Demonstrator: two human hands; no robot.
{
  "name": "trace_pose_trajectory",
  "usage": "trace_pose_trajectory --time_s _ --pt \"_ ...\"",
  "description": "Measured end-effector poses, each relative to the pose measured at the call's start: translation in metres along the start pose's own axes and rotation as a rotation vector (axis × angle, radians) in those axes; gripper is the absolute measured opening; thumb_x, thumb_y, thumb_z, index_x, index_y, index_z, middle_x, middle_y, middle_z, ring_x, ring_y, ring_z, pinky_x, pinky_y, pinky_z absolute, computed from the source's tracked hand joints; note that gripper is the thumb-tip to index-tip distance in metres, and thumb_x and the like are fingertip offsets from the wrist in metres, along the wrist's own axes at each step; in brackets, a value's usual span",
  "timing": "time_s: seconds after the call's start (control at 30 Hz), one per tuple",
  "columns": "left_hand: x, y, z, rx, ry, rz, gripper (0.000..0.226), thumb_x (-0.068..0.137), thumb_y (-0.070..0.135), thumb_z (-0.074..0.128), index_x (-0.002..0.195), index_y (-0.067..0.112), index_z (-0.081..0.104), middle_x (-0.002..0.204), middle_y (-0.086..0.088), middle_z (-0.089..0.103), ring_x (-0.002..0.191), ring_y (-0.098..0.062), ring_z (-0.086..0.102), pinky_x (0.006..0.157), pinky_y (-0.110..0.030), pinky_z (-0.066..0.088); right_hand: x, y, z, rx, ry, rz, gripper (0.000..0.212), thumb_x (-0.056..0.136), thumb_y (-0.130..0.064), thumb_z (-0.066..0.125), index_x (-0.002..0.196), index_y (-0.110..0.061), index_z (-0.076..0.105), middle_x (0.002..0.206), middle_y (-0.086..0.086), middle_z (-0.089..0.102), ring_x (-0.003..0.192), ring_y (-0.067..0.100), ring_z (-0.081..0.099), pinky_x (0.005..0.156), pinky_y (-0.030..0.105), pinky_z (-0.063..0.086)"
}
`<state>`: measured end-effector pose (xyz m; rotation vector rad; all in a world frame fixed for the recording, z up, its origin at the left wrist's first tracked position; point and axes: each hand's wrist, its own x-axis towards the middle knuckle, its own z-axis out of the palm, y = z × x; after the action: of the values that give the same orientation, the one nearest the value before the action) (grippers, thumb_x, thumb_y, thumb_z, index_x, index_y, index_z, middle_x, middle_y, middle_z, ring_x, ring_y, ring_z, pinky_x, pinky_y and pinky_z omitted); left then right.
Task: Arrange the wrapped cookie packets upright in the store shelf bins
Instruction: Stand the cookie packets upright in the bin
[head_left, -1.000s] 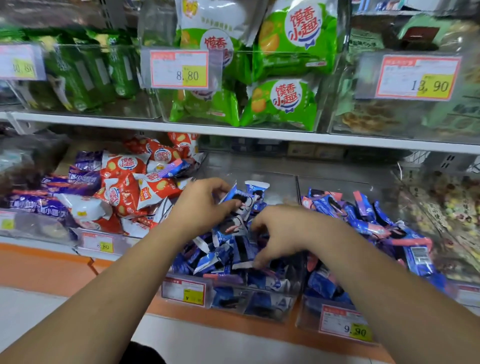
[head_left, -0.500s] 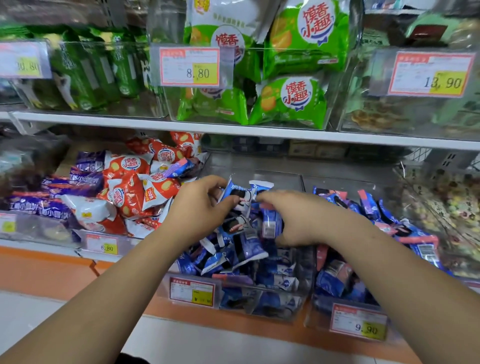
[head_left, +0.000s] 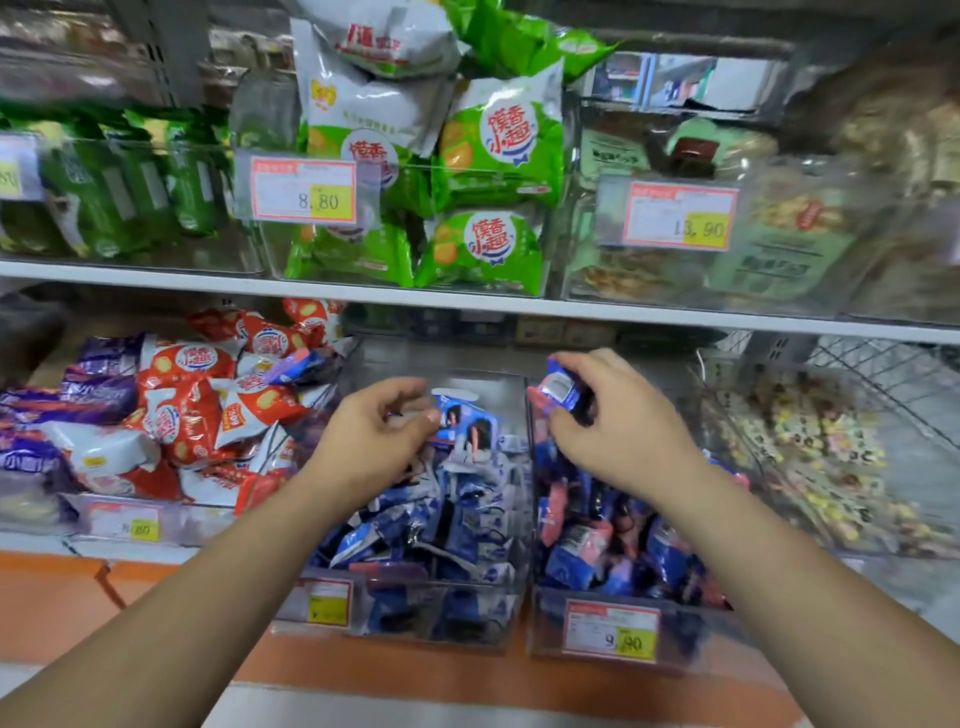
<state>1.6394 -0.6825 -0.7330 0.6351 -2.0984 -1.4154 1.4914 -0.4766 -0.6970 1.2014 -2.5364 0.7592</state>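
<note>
Right hand pinches a blue cookie packet between thumb and curled fingertips above the right bin rear; left hand fingers curl against upright packets in the middle bin, grip indeterminate.

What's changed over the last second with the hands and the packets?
The right hand rose out of the middle bin and moved right. It now pinches a blue packet, lifted above that bin's right edge. The left hand stays at the upright packets in the middle bin; its grip is blurred. Everything else is unchanged.
</note>
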Motion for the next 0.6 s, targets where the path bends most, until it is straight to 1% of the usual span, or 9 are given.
trace_pose_trajectory --time_s 0.07,0.1,0.17,0.23,0.37,0.43,0.47,0.5,0.6 --pt "0.001 0.000 -0.002 0.169 0.000 0.076 0.038 0.096 0.024 0.070 0.133 0.023 0.063 0.107 0.002 0.074 0.083 -0.019 0.075 0.074 -0.028 0.063 -0.004 0.009 -0.008 -0.374 -0.018 0.044 0.074 0.083 -0.055 0.053 0.149 -0.023 0.042 0.132 0.003 0.056 0.125 0.031 0.051 0.110 0.049 0.039" --pt "0.001 0.000 -0.003 0.252 -0.004 0.110 0.036 0.096 0.025 0.070 0.132 0.024 0.065 0.107 0.002 0.074 0.086 -0.016 0.073 0.075 -0.027 0.060 -0.006 0.012 -0.009 -0.424 -0.064 0.068 0.076 0.087 -0.059 0.055 0.151 -0.024 0.037 0.137 0.004 0.053 0.130 0.032 0.047 0.111 0.049 0.038" --pt "0.003 0.000 -0.008 0.448 -0.045 0.178 0.034 0.096 0.024 0.069 0.129 0.022 0.068 0.113 0.003 0.072 0.097 -0.011 0.069 0.086 -0.026 0.054 -0.009 0.012 -0.005 -0.281 -0.138 0.098 0.074 0.091 -0.058 0.058 0.154 -0.025 0.034 0.145 0.002 0.048 0.136 0.028 0.043 0.109 0.044 0.043" --pt "0.005 0.006 -0.017 0.687 -0.120 0.210 0.034 0.094 0.025 0.071 0.128 0.023 0.069 0.123 0.002 0.069 0.108 -0.016 0.065 0.094 -0.029 0.051 -0.009 0.009 0.001 -0.135 -0.152 0.040 0.064 0.095 -0.050 0.058 0.152 -0.025 0.040 0.147 -0.002 0.047 0.137 0.024 0.044 0.105 0.041 0.046" --pt "0.000 0.010 -0.036 1.065 -0.370 0.067 0.051 0.089 0.030 0.075 0.137 0.030 0.059 0.129 0.001 0.066 0.113 -0.021 0.063 0.093 -0.032 0.052 0.004 -0.012 0.017 0.015 -0.199 -0.134 0.049 0.092 -0.042 0.063 0.138 -0.025 0.058 0.135 -0.006 0.058 0.126 0.020 0.054 0.101 0.041 0.049" --pt "-0.006 0.001 -0.034 1.124 -0.512 0.019 0.045 0.090 0.030 0.068 0.133 0.032 0.057 0.126 -0.001 0.066 0.112 -0.023 0.063 0.088 -0.029 0.051 0.011 -0.028 0.029 0.018 -0.322 -0.186 0.049 0.092 -0.045 0.066 0.137 -0.028 0.058 0.138 -0.006 0.058 0.128 0.020 0.053 0.105 0.041 0.046" --pt "-0.007 -0.005 -0.032 1.118 -0.535 0.033 0.040 0.090 0.028 0.064 0.129 0.030 0.057 0.124 -0.002 0.066 0.112 -0.025 0.063 0.084 -0.028 0.048 0.014 -0.036 0.036 -0.018 -0.403 -0.208 0.049 0.092 -0.045 0.067 0.138 -0.030 0.058 0.139 -0.006 0.057 0.129 0.020 0.052 0.106 0.042 0.045" --pt "-0.008 -0.010 -0.031 1.104 -0.518 0.058 0.039 0.090 0.027 0.063 0.128 0.030 0.058 0.122 -0.002 0.067 0.111 -0.025 0.063 0.081 -0.028 0.047 0.018 -0.044 0.042 -0.065 -0.479 -0.229 0.049 0.091 -0.045 0.068 0.137 -0.031 0.057 0.138 -0.005 0.057 0.128 0.020 0.052 0.105 0.043 0.046" --pt "-0.003 -0.017 -0.039 1.037 -0.382 0.166 0.055 0.085 0.035 0.075 0.137 0.033 0.058 0.118 0.002 0.069 0.109 -0.021 0.064 0.084 -0.029 0.049 0.028 -0.066 0.062 -0.122 -0.639 -0.249 0.051 0.084 -0.046 0.073 0.131 -0.034 0.057 0.125 -0.004 0.061 0.116 0.023 0.059 0.095 0.045 0.052"
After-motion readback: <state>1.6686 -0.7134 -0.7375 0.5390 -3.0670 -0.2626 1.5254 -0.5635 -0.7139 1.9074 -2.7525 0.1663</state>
